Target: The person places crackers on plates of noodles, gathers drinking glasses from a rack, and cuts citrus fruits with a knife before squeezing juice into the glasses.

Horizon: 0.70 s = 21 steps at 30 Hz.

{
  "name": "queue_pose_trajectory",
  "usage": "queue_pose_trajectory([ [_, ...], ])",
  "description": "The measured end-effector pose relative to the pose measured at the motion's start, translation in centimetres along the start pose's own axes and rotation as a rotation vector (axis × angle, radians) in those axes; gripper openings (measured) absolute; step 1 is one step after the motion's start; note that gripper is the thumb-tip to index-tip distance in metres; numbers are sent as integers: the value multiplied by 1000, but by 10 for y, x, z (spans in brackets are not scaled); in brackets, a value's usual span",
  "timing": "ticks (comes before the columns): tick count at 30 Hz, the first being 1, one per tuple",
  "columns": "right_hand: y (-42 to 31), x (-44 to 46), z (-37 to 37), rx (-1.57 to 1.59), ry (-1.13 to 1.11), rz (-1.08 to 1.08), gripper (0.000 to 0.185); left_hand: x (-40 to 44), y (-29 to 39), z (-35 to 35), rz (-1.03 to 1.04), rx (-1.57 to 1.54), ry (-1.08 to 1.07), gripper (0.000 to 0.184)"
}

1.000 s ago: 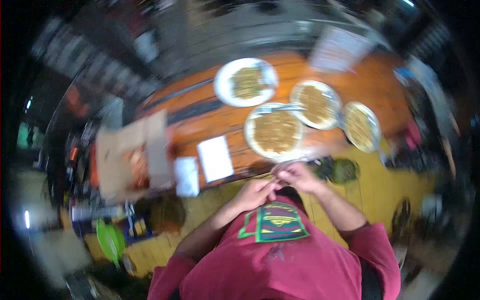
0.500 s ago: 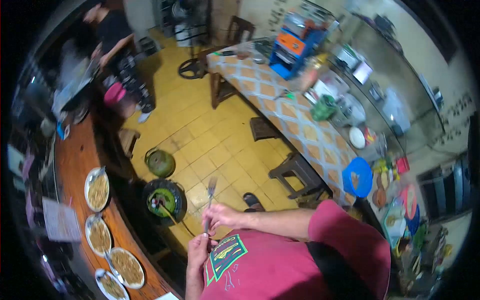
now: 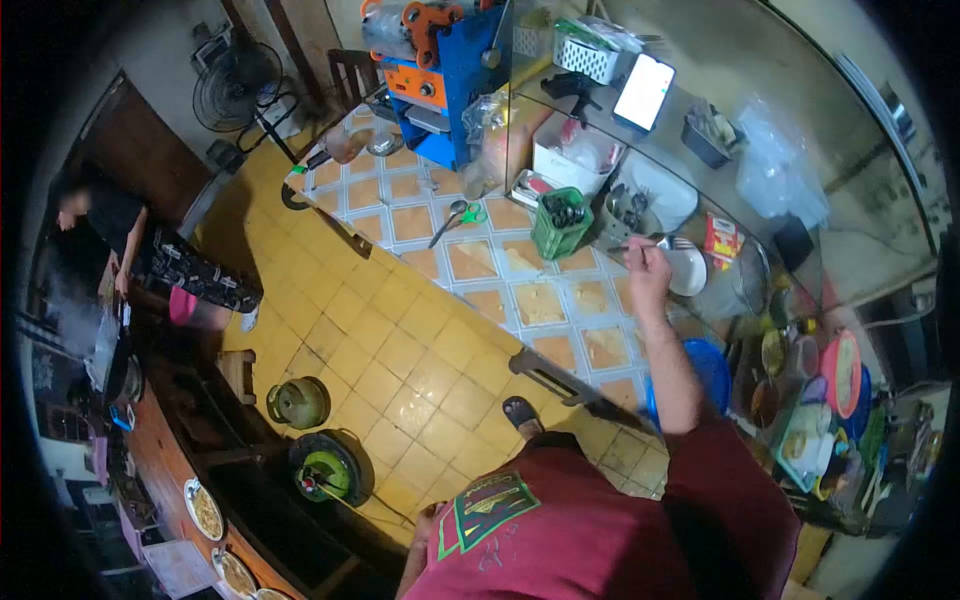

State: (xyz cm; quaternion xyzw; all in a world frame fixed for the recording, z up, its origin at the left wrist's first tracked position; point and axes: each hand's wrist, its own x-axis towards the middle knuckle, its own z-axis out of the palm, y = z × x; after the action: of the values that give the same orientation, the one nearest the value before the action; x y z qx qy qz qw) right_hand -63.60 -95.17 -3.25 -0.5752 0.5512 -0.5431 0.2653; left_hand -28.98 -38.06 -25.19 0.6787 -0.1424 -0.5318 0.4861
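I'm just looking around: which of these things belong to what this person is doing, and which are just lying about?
Probably part of the job:
- right hand, holding a fork
- clear container of cutlery near it
- green basket, also holding cutlery

Apparently just lying about:
- green scissors
- bright-screened device
- fan

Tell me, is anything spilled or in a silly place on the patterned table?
Only a small thing: a spoon and green-handled scissors lie loose on the patterned table, while other utensils sit together in the green basket. I see no clear spill. The right hand holds a fork.
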Motion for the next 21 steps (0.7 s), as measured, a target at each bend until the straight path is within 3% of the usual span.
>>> queue_pose_trajectory([
  [1, 2, 22, 8, 4, -17, 3, 18, -5, 12, 23, 125, -86, -11, 30],
  [3, 4, 57, 28, -72, 1, -93, 21, -30, 89, 39, -63, 218, -107, 32],
  [5, -3, 83, 55, -111, -38, -135, 19, -15, 48, 24, -240, 168, 79, 32],
  [6, -5, 92, 66, -158, -52, -184, 17, -9, 41, 15, -267, -73, 44, 34],
  [8, 10, 102, 88, -207, -85, -165, 17, -12, 38, 10, -315, -226, 92, 35],
  [10, 32, 116, 105, -395, -191, -121, 26, -28, 91, 42, -285, 267, 181, 38],
  [13, 46, 119, 116, -474, -112, -261, 39, -38, 88, 47, -333, 132, 295, 39],
  [14, 17, 113, 110, -618, -137, -175, 50, -44, 74, 46, -310, 3, 318, 38],
  [15, -5, 111, 107, -506, -168, 41, 54, -47, 62, 50, -320, -2, 328, 37],
  [16, 47, 123, 113, -485, -12, -424, 55, -54, 49, 51, -334, -24, 369, 37],
  [17, -13, 101, 105, -469, -218, -171, 52, -55, 10, 44, -370, 18, 395, 37],
  [18, 24, 115, 110, -659, -232, -355, 45, -65, 19, 53, -379, 84, 407, 42],
  [19, 32, 124, 120, -787, -522, -136, 38, -64, -32, 46, -322, 327, 438, 45],
  [20, 103, 153, 124, -625, -645, -277, 30, -100, 53, 61, -346, 325, 398, 46],
  [21, 67, 134, 128, -950, -545, -335, 34, -103, 15, 56, -364, 391, 482, 45],
])
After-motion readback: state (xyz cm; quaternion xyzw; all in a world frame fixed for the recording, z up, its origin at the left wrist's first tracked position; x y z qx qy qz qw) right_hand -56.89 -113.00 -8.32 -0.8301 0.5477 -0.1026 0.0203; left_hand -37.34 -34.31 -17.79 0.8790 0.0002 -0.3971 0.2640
